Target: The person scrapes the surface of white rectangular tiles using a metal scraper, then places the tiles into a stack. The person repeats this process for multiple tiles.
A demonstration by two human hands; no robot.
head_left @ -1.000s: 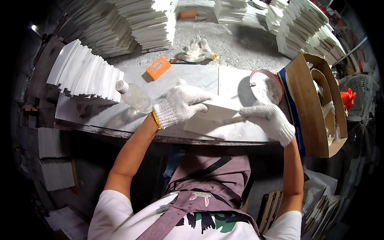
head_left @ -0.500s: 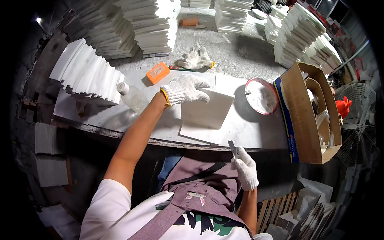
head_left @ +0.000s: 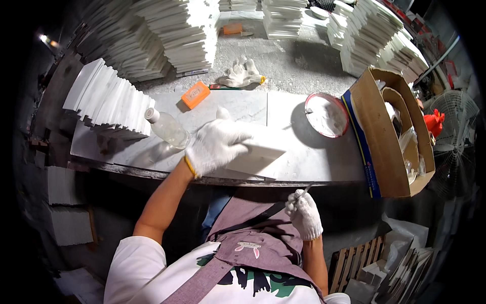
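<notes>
My left hand (head_left: 218,146), in a white knitted glove with a yellow cuff, grips a square white tile (head_left: 266,151) by its left side. The tile is tilted low over the near part of the bench, and the glove covers part of it. In front of the apron, just off the bench edge, my gloved right hand (head_left: 305,217) is closed round a small flat metal blade (head_left: 307,189), whose tip pokes out above the fingers. Left of the tile is a clear plastic bottle (head_left: 169,130) with a white cap. A red-rimmed bowl (head_left: 346,124) of white paste stands to the right.
Beyond my hands lie an orange block (head_left: 196,95), a spare glove (head_left: 241,75) and a green stick-like tool (head_left: 226,87). Tile stacks rise at left (head_left: 109,101), at the back (head_left: 177,35) and at right (head_left: 372,38). An open cardboard box (head_left: 392,134) occupies the right end, near a fan (head_left: 455,137).
My left hand has come nearer and lower, and its tile has tipped flatter. The blade in my right hand has turned and now shows more edge-on. The view has shifted slightly.
</notes>
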